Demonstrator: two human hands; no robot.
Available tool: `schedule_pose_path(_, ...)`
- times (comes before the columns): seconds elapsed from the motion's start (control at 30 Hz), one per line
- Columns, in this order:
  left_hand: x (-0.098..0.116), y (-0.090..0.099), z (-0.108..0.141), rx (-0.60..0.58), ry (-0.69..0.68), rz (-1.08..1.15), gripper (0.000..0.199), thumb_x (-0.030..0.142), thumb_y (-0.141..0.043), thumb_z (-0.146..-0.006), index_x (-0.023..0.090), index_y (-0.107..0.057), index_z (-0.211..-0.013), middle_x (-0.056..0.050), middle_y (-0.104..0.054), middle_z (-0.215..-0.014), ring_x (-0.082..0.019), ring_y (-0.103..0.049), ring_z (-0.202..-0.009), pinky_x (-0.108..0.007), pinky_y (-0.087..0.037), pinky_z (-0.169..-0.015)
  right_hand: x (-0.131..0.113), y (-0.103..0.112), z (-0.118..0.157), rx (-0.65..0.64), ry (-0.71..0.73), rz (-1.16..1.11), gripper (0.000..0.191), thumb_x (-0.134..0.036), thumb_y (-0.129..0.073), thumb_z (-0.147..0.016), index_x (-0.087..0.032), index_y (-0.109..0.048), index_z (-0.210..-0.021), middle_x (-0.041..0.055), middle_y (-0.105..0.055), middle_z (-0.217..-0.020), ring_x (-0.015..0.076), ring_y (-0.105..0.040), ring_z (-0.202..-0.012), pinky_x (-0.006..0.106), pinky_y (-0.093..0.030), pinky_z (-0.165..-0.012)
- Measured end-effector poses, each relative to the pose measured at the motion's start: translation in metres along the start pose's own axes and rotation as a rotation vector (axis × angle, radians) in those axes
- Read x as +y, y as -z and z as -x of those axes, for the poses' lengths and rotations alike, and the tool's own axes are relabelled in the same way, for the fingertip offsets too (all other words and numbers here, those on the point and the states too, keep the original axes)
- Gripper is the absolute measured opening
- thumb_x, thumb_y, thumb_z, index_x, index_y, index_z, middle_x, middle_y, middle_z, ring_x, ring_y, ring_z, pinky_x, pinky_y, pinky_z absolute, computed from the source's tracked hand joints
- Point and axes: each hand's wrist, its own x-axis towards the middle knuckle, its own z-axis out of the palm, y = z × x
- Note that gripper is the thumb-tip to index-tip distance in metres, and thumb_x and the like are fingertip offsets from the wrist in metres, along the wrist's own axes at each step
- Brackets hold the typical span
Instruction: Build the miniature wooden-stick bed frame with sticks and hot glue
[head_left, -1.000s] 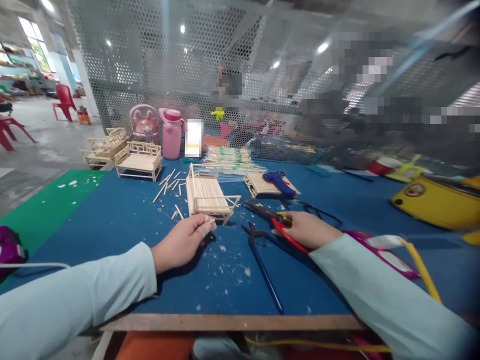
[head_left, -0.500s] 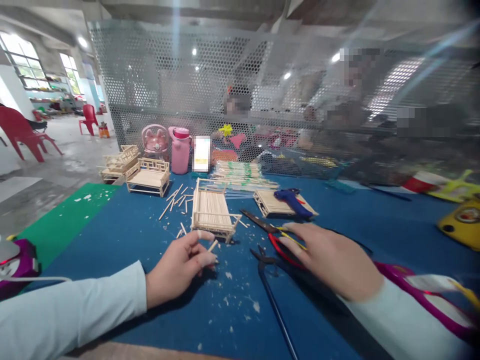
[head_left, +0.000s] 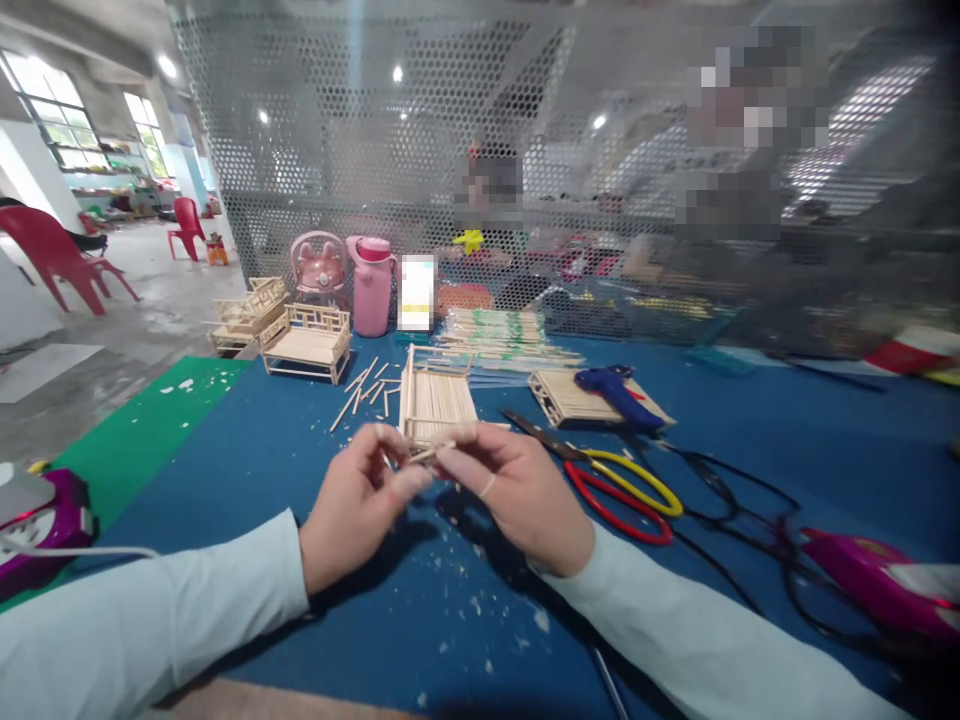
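Just in front of a miniature stick-built bench (head_left: 439, 395), my left hand (head_left: 356, 505) and my right hand (head_left: 529, 500) meet, fingers closed. Between their fingertips they pinch a short thin wooden stick (head_left: 426, 453). My fingers cover the near end of the bench. Scissors (head_left: 622, 490) with one red and one yellow handle lie right of my right hand, touched by neither hand. A dark-handled tool (head_left: 609, 680) shows partly beyond my right forearm, its upper part hidden.
Loose sticks (head_left: 364, 390) lie left of the bench. A blue glue gun (head_left: 615, 392) rests on a flat stick piece (head_left: 566, 398). Finished mini benches (head_left: 307, 345), a pink bottle (head_left: 373, 290), bundled sticks (head_left: 495, 335) and a perforated metal screen (head_left: 420, 150) stand behind. Black cables (head_left: 720, 480) run right.
My right hand has left the scissors and come to the left hand, now gripping the stick too. My left hand, holding the stick, has risen slightly. The camera view has shifted.
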Motion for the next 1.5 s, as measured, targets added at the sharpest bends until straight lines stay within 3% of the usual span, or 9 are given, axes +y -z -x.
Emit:
schedule_pose_path(0.1,-0.002,0.008,-0.012,0.172,-0.069,-0.001,0.014,0.022,-0.054,-0.082,0.019,-0.051,-0.095,0.0,-0.057,-0.084,-0.009,-0.048,-0.065,-0.021,-0.039,-0.058,0.001,-0.002,-0.001,0.114,0.05,0.034,0.011,-0.029,-0.06,-0.076,-0.02,-0.064,-0.079,0.0025,-0.071,-0.074,0.016,-0.067,-0.068,0.03,-0.055,-0.069)
schedule_pose_path(0.2,-0.006,0.012,-0.023,0.042,-0.045,0.086,0.035,0.011,-0.056,-0.073,0.019,-0.049,-0.106,-0.003,-0.06,-0.099,-0.01,-0.053,-0.078,-0.023,-0.042,-0.068,0.009,-0.005,-0.001,0.175,0.079,0.086,0.01,-0.028,-0.059,-0.076,-0.02,-0.064,-0.079,0.0039,-0.073,-0.076,0.0174,-0.069,-0.068,0.03,-0.056,-0.068)
schedule_pose_path(0.3,-0.011,0.011,-0.029,-0.126,0.035,0.198,0.05,0.006,-0.06,-0.066,0.019,-0.045,-0.112,-0.003,-0.062,-0.094,-0.012,-0.057,-0.079,-0.024,-0.043,-0.07,0.016,-0.006,0.0,0.205,0.127,0.208,0.014,-0.028,-0.057,-0.078,-0.02,-0.068,-0.081,0.0034,-0.073,-0.075,0.0175,-0.069,-0.067,0.031,-0.056,-0.068)
schedule_pose_path(0.5,-0.018,0.009,-0.029,-0.122,0.059,0.207,0.049,0.012,-0.066,-0.068,0.018,-0.046,-0.111,0.0,-0.064,-0.085,-0.01,-0.058,-0.071,-0.023,-0.042,-0.067,0.021,-0.005,-0.001,0.336,0.154,0.348,0.018,-0.031,-0.061,-0.077,-0.019,-0.073,-0.082,0.0025,-0.072,-0.065,0.0172,-0.066,-0.059,0.031,-0.055,-0.063)
schedule_pose_path(0.8,-0.022,0.005,-0.023,-0.067,0.051,0.128,0.05,0.014,-0.063,-0.07,0.019,-0.045,-0.115,-0.006,-0.064,-0.098,-0.013,-0.058,-0.083,-0.026,-0.042,-0.073,0.009,0.007,0.024,0.316,0.099,0.325,0.014,-0.029,-0.058,-0.082,-0.021,-0.069,-0.084,-0.001,-0.068,-0.057,0.0141,-0.063,-0.047,0.025,-0.053,-0.051)
schedule_pose_path(0.97,-0.025,0.006,-0.014,-0.07,0.108,0.024,0.049,0.012,-0.058,-0.073,0.021,-0.044,-0.119,-0.008,-0.063,-0.108,-0.015,-0.056,-0.087,-0.028,-0.04,-0.076,0.0,0.025,0.045,0.23,0.556,0.709,0.011,-0.017,-0.059,-0.082,-0.024,-0.066,-0.085,-0.0021,-0.07,-0.063,0.0121,-0.063,-0.053,0.023,-0.05,-0.054)
schedule_pose_path(1.03,-0.026,0.008,-0.01,-0.07,0.13,0.03,0.048,0.015,-0.058,-0.075,0.022,-0.043,-0.12,-0.008,-0.063,-0.11,-0.016,-0.056,-0.09,-0.029,-0.04,-0.078,0.003,0.029,0.047,0.176,0.631,0.734,0.015,-0.015,-0.052,-0.085,-0.023,-0.062,-0.092,-0.0022,-0.067,-0.061,0.0115,-0.061,-0.052,0.023,-0.046,-0.053)
schedule_pose_path(1.27,-0.027,0.013,-0.006,-0.051,0.197,0.054,0.047,0.022,-0.062,-0.079,0.025,-0.041,-0.121,-0.009,-0.057,-0.125,-0.018,-0.055,-0.106,-0.031,-0.04,-0.086,0.015,0.029,0.046,0.114,0.615,0.758,0.017,-0.013,-0.047,-0.088,-0.021,-0.061,-0.094,-0.0015,-0.067,-0.062,0.0108,-0.06,-0.052,0.024,-0.042,-0.055)
schedule_pose_path(1.5,-0.026,0.009,-0.012,-0.123,0.098,-0.014,0.043,0.021,-0.061,-0.08,0.022,-0.044,-0.119,-0.008,-0.062,-0.111,-0.015,-0.057,-0.093,-0.032,-0.042,-0.085,0.019,0.025,0.044,0.166,0.506,0.769,0.013,-0.022,-0.056,-0.084,-0.024,-0.069,-0.083,0.0007,-0.074,-0.069,0.0151,-0.068,-0.06,0.026,-0.051,-0.059)
